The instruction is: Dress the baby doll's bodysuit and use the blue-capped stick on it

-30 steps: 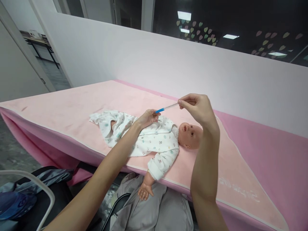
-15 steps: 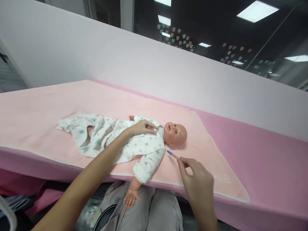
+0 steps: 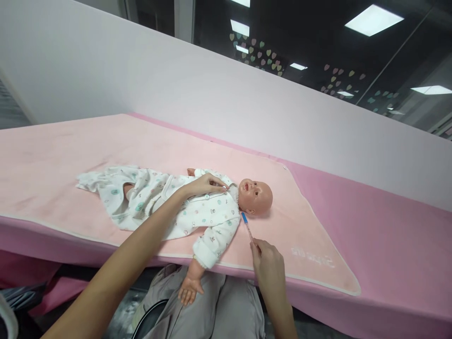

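The doll [image 3: 212, 214] is laid on its back lengthwise across a peach mat [image 3: 70, 150], with its feet toward the left and its head toward the right. At the lower left, a pale curved bar [image 3: 9, 315] and some dark cloth [image 3: 26, 296] are seen below the bed's edge. The doll's legs are mostly covered by loose white patterned clothes [image 3: 141, 197], though a bit of one leg is shown through a gap. The left hand [image 3: 206, 184] is laid on the chest, its bent fingers brought to the front of the clothes near the collar; whether cloth is pinched there cannot be told. The doll's near arm is stretched over the bed's edge, its small hand [image 3: 190, 289] seen above grey trousers [image 3: 208, 310]. Farther right, the bare head [image 3: 259, 197] is rested on the mat, face up. A thin stick [image 3: 249, 230] is gripped at its lower end by the fingertips of the right hand [image 3: 270, 261], and its blue end is pointed toward the neck, just beside the shoulder. White lettering [image 3: 312, 256] is seen on the mat, and beyond it a pink sheet [image 3: 388, 226] is spread below a dark window [image 3: 300, 28].
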Tool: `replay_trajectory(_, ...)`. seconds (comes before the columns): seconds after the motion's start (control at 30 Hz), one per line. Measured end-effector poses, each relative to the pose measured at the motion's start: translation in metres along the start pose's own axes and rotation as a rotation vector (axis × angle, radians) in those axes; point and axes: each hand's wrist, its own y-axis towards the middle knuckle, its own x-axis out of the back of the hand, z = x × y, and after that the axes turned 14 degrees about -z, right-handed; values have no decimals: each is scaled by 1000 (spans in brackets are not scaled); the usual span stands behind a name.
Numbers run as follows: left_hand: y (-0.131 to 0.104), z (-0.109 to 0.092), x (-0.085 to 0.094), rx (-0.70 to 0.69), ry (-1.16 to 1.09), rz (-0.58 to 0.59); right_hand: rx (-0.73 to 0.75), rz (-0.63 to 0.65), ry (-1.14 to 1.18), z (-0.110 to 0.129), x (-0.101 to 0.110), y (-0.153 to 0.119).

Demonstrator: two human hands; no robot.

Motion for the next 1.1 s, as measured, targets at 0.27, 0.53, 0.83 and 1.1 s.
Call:
replay_trajectory(0.27,0,2,3,-30,-35,-3,42,153,-59,-4,-10,16)
replay_trajectory(0.53,-2,2,3,-20,-98,-27,187,88,45,44,-32,101)
replay_trajectory(0.83,0,6,1,78,-297,-103,230,-286,312,72,-88,108)
replay_trajectory(1.1,-4,-4,4,122,-269,-136,222,-628,648,66,-92,100)
